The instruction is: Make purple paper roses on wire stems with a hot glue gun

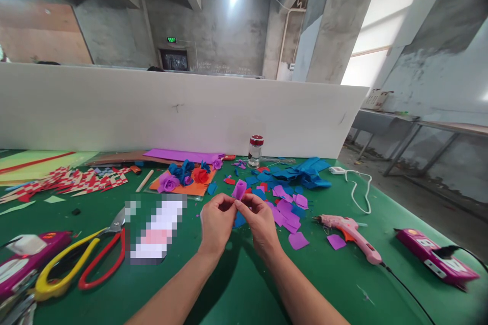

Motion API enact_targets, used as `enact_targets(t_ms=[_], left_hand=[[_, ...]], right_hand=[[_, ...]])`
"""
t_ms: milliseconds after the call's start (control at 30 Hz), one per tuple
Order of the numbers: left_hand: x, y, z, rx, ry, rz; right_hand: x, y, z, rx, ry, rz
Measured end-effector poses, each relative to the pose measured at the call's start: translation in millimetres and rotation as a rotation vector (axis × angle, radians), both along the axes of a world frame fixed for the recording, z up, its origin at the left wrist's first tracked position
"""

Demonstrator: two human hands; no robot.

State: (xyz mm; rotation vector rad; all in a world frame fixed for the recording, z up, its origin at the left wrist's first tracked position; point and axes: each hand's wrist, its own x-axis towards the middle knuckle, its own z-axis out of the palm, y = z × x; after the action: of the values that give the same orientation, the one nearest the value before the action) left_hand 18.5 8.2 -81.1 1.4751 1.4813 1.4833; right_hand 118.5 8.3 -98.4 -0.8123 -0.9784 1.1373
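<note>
Between my two hands stands a small rolled piece of purple crepe paper (pixel 239 189), held upright above the green table. My left hand (pixel 218 221) pinches its lower end from the left. From the other side my right hand (pixel 260 221) closes thumb and finger on the same base, and the fingertips of both hands meet there. Loose purple paper petals (pixel 286 213) lie just right of my right hand, mixed with blue and red scraps. Beyond my left hand, finished paper flowers in purple, blue and orange-red (pixel 169 182) rest on an orange sheet (pixel 190 187).
Scissors (pixel 89 256) with yellow and red handles lie at left beside a purple power strip (pixel 41 254). A pink glue gun (pixel 351 233), another power strip (pixel 434 256) and a white cable (pixel 368 195) lie right. A glass jar (pixel 255 152) stands before a white board (pixel 183 111).
</note>
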Motion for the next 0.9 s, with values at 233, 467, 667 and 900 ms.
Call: enact_targets(t_ms=[233,467,667,900], left_hand=[[4.1,-1.9,-0.1,-0.012,0.04,-0.007],[0.3,1.2,1.9,0.0,-0.046,-0.12],[-23.7,17.0,5.0,-0.098,-0.332,-0.218],[-23.6,18.2,6.6,-0.084,-0.379,-0.35]], right_hand=[[1.0,0.3,-1.4,-0.037,0.036,0.034],[12.3,6.5,1.9,-0.007,0.041,-0.025],[14.9,5.6,9.5,0.004,0.058,0.063],[10.8,2.1,7.6,0.01,0.012,0.099]])
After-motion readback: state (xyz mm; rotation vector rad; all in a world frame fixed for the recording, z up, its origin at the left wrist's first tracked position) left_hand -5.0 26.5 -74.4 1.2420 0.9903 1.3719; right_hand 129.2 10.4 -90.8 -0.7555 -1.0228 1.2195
